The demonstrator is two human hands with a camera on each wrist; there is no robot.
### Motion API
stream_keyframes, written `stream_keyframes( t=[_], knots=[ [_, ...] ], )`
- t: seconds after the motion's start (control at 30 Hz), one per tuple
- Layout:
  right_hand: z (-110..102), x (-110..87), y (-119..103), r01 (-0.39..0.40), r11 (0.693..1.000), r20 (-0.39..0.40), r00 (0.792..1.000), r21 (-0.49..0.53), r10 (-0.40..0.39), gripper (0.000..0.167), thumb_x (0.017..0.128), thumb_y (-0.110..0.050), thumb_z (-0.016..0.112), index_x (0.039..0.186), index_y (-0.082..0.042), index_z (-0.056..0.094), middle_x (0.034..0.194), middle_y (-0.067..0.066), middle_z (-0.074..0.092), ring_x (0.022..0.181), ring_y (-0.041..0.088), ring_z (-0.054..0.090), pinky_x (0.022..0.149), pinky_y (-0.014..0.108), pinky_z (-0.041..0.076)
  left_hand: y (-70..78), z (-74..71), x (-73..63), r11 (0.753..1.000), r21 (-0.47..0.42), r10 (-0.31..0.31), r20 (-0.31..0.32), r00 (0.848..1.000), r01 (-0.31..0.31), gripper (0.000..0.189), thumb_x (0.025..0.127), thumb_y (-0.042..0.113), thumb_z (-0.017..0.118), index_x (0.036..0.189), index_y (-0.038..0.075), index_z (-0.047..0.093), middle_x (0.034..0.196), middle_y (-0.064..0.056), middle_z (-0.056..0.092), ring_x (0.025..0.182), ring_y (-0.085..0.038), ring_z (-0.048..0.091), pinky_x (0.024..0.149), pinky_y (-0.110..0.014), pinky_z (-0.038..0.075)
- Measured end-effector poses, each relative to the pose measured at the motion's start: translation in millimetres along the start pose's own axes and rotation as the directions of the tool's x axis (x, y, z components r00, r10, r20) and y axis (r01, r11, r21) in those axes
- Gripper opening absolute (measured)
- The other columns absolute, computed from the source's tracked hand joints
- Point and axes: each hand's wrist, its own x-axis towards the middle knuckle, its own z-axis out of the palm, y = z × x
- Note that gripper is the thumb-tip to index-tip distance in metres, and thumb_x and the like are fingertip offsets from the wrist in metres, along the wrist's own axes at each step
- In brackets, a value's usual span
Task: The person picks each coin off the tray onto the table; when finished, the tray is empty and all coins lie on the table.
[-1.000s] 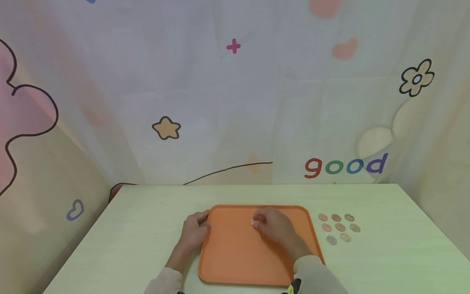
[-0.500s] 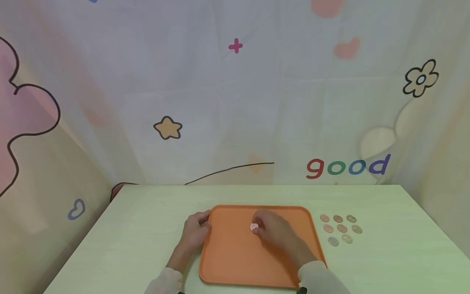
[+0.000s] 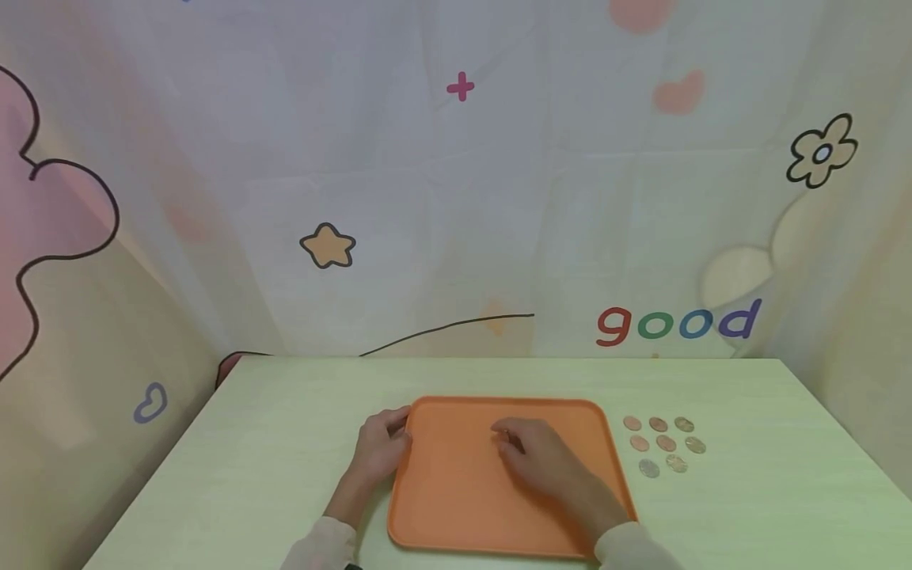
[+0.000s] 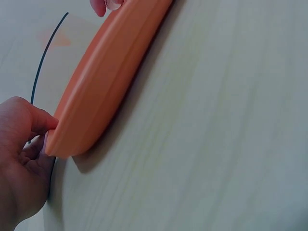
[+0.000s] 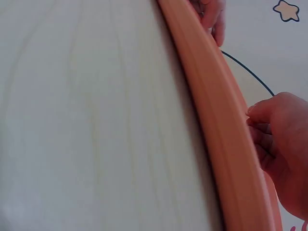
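An orange rectangular tray (image 3: 456, 499) lies on the table. My left hand (image 3: 379, 451) grips its left edge near the far corner; in the left wrist view, the fingers (image 4: 41, 118) pinch the rim. Above the tray, right of its middle, my right hand (image 3: 545, 459) has its thumb and index finger bent toward each other. At the top of the left wrist view, a small round coin (image 4: 113, 4) shows partly at that hand's fingertips. The head view hides most of it, and the right wrist view shows only the curled fingers (image 5: 262, 113) beyond the tray wall.
Several coins, some copper-coloured (image 3: 639, 443) and some silvery (image 3: 649, 468), lie flat in loose rows right of the tray. The pale wooden table (image 3: 271, 443) ends at a printed curtain (image 3: 442, 237) behind.
The coin in my right hand, its face visible half a second ago, has turned out of sight in the head view. The right hand has shifted slightly toward me; the left stays on the tray.
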Motion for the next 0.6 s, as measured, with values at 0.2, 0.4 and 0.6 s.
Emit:
stream_keyframes(
  t=[0.2,0.4,0.6],
  knots=[
    [-11.6,-7.9,4.9,-0.125,0.985,-0.001,0.992,0.123,0.126,0.021,0.098,-0.014,0.064,0.116,-0.006,0.073,0.093,-0.001,0.073,0.08,0.005,0.058,0.074,0.021,0.054,0.6,-0.3,-0.3,1.0,-0.01,-0.002,0.011,1.0,0.002,0.049,0.088,-0.005,0.053,0.137,-0.008,0.058,0.135,-0.028,0.063,0.128,-0.041,0.062,0.107,-0.048,0.054],
    [-25.6,-22.0,9.6,-0.166,0.968,-0.007,0.985,0.186,0.17,0.025,0.094,-0.011,0.069,0.118,-0.003,0.072,0.1,0.005,0.076,0.09,0.013,0.069,0.083,0.027,0.06,0.6,-0.7,-1.1,1.0,-0.031,-0.004,0.016,1.0,0.004,0.05,0.089,-0.005,0.054,0.138,-0.009,0.057,0.136,-0.029,0.062,0.128,-0.041,0.061,0.106,-0.047,0.054],
    [-44.7,-40.3,18.3,-0.201,0.949,-0.041,0.975,0.243,0.217,0.032,0.09,-0.005,0.072,0.122,0.001,0.07,0.093,0.006,0.073,0.085,0.013,0.07,0.081,0.024,0.061,1.3,-0.3,-1.0,1.0,-0.022,-0.008,0.008,1.0,0.008,0.05,0.088,-0.005,0.053,0.137,-0.009,0.058,0.137,-0.028,0.062,0.128,-0.041,0.062,0.106,-0.047,0.054]
  ],
)
